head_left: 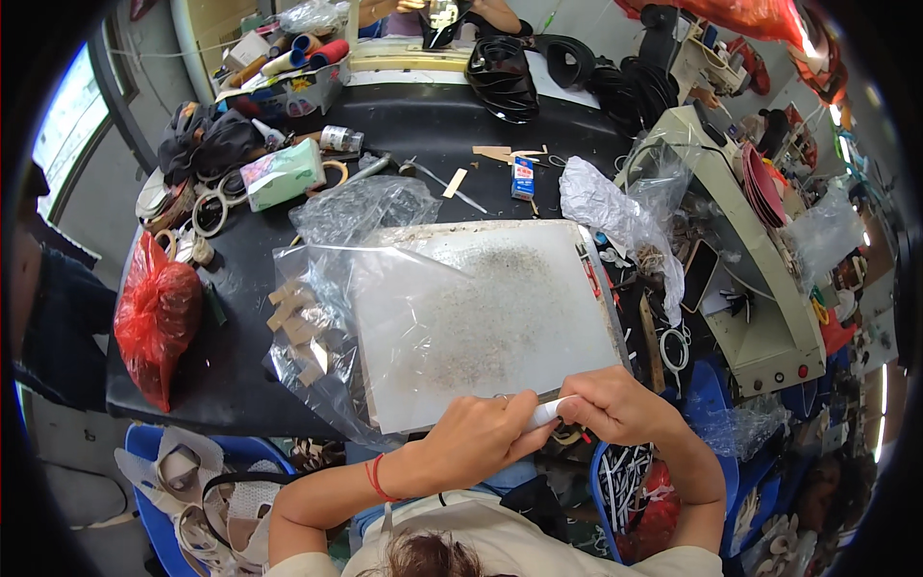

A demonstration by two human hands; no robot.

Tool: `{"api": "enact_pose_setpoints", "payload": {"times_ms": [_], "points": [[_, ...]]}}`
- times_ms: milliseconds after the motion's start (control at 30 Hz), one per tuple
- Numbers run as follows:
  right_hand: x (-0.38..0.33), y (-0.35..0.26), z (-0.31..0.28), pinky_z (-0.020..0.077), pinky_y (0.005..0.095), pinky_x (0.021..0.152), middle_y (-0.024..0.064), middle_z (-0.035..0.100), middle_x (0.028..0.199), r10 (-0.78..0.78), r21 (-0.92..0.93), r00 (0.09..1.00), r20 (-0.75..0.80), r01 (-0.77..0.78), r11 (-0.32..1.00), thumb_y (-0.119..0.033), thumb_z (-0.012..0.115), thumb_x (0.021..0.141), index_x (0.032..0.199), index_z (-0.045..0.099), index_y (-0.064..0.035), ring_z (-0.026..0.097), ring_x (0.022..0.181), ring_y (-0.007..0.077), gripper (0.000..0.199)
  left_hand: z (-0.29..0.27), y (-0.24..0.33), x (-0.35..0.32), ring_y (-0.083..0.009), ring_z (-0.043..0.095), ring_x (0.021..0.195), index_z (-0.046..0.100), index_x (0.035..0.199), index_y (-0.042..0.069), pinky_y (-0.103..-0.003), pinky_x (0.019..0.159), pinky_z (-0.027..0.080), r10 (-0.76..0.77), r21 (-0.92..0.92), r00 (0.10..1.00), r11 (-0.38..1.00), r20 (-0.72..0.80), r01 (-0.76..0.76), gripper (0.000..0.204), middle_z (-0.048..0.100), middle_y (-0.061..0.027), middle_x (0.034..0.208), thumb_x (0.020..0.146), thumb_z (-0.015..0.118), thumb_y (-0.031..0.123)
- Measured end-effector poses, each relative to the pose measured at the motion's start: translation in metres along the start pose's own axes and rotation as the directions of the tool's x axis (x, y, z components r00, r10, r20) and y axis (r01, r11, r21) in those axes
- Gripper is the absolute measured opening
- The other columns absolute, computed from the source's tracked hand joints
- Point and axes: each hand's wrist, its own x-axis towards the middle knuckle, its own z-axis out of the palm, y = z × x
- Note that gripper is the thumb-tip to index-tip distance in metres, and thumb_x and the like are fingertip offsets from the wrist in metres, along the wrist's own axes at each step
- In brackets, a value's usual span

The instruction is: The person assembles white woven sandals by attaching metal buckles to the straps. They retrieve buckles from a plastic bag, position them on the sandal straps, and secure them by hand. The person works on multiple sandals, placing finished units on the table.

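With clock positions taken from the centre of the pale grey, dark-speckled square board point(500, 317), a slender white tube-like piece point(546, 413) is held at 5 o'clock, by the board's near edge. The grip of the left hand point(490, 435) is closed around one end; the other is pinched between thumb and fingers of the right hand point(612, 402), with little gap left. The board is borne by a smooth black bench point(240, 361). At 9 o'clock, tan rectangular pieces point(300, 332) are seen in clear plastic and, farther out, a knotted red plastic bag point(159, 317). A small blue-and-white box point(522, 180) is placed at 12 o'clock, crumpled white paper point(601, 207) between 1 and 2, and a beige metal machine point(784, 337) at 3. Pale cut pieces are contained in a blue plastic bin point(142, 450) at 8. The room is lit partly by a bright window point(69, 125) at 10.
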Motion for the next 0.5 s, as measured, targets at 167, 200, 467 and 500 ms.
{"api": "enact_pose_setpoints", "payload": {"times_ms": [167, 200, 467, 500], "points": [[0.021, -0.007, 0.015, 0.0392, 0.0407, 0.054, 0.0128, 0.050, 0.063, -0.052, -0.162, 0.989, 0.141, 0.075, 0.984, -0.019, 0.052, 0.091, 0.074, 0.050, -0.0021, 0.051, 0.058, 0.0339, 0.024, 0.003, -0.020, -0.026, -0.0318, 0.056, 0.049, 0.046, 0.076, 0.004, -0.039, 0.043, 0.043, 0.008, 0.033, 0.997, 0.999, -0.074, -0.006, 0.029, 0.056, -0.0126, 0.059, 0.085, 0.062, 0.026], [0.025, -0.011, 0.021, 0.0402, 0.0404, 0.055, 0.0135, 0.051, 0.065, -0.025, -0.218, 0.990, 0.141, 0.056, 0.974, -0.018, 0.053, 0.091, 0.076, 0.052, -0.0014, 0.052, 0.060, 0.0342, 0.022, 0.002, -0.027, -0.030, -0.0321, 0.056, 0.051, 0.046, 0.075, 0.004, -0.038, 0.045, 0.044, 0.045, 0.047, 0.998, 0.998, -0.054, -0.043, 0.029, 0.057, -0.0130, 0.063, 0.084, 0.062, 0.025], [0.066, -0.006, 0.068, 0.0437, 0.0285, 0.059, 0.0098, 0.061, 0.081, -0.089, 0.075, 0.987, -0.132, 0.099, 0.992, -0.028, 0.043, 0.097, 0.106, 0.057, 0.0038, 0.054, 0.066, 0.0147, 0.036, -0.094, -0.044, -0.203, -0.0301, 0.060, 0.071, 0.057, 0.092, 0.000, -0.035, 0.063, 0.050, 0.037, 0.376, 0.587, 0.800, -0.809, 0.468, 0.011, 0.060, -0.0164, 0.086, 0.087, 0.053, 0.010], [0.064, -0.002, 0.068, 0.0441, 0.0273, 0.060, 0.0089, 0.061, 0.081, -0.065, 0.142, 0.990, -0.129, 0.083, 0.986, -0.031, 0.040, 0.099, 0.107, 0.056, 0.0044, 0.054, 0.066, 0.0128, 0.040, -0.109, -0.045, -0.235, -0.0245, 0.060, 0.076, 0.056, 0.096, 0.001, -0.032, 0.070, 0.049, -0.256, -0.086, 0.234, 0.825, -0.938, 0.559, 0.014, 0.061, -0.0145, 0.088, 0.092, 0.048, 0.012]]}}
